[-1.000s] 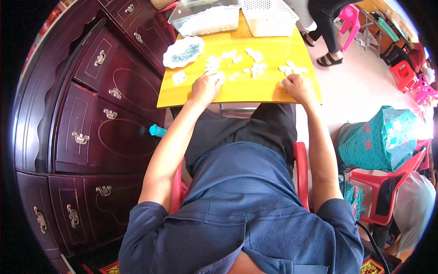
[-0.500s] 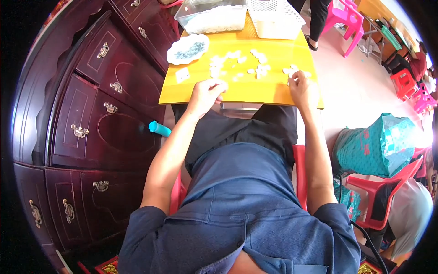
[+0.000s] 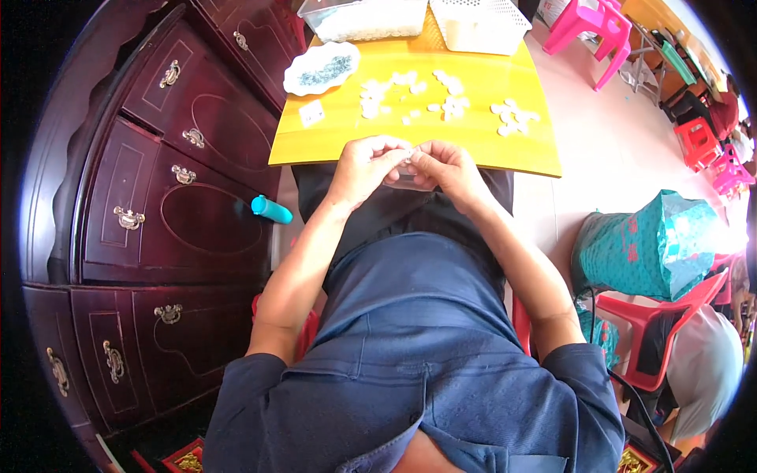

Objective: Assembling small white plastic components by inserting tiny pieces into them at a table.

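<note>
My left hand and my right hand meet fingertip to fingertip just off the near edge of the yellow table. Both hands are closed in a pinch on a tiny pale piece, mostly covered by the fingers, so its kind cannot be made out. Small white round pieces lie on the table in loose groups: one cluster at the right, another in the middle, and a scattered group left of that. A scalloped white dish at the far left bears small dark bits.
A clear plastic bin with whitish contents and a white perforated basket stand at the table's far edge. A small white card lies near the left edge. Dark wooden drawers line my left; a teal bag stands right.
My right hand has left the right-hand cluster and come inward to join my left hand. My left hand has shifted slightly right. A standing person's leg beyond the table has gone from view.
</note>
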